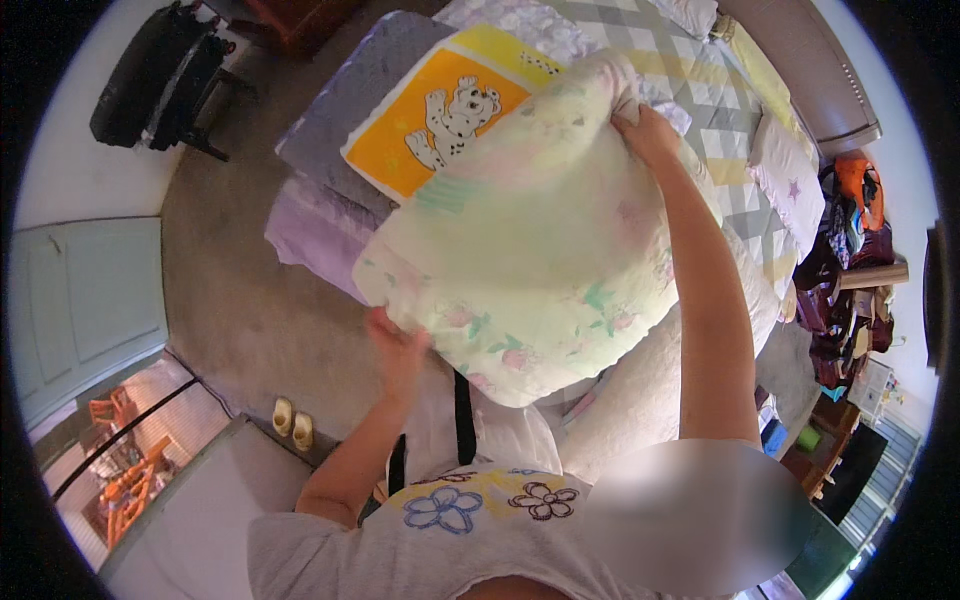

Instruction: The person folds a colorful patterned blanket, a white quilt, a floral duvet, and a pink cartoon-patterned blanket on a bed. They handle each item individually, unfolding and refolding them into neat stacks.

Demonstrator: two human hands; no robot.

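A bulky pale quilt (540, 260) printed with pink flowers and green leaves spreads in front of me, raised at its far right corner. My right hand (645, 137) grips that far corner, fingers closed around the fabric. At the near left corner, my left hand (398, 345) pinches the quilt's edge; its fingers are slightly blurred. Partly under the quilt lies an orange and yellow piece of bedding (395, 125) with a spotted cartoon dog. Beneath that are a grey-purple folded cover (345, 110) and a lilac cloth (315, 235).
A bed with a grey-and-white checked cover (725, 130) extends to the far right, carrying a pillow with a star (790, 185). White bedding with a black strap (465, 420) lies close to my body. Yellow slippers (292, 424) rest on the floor at left, and a black suitcase (155, 80) is beyond.
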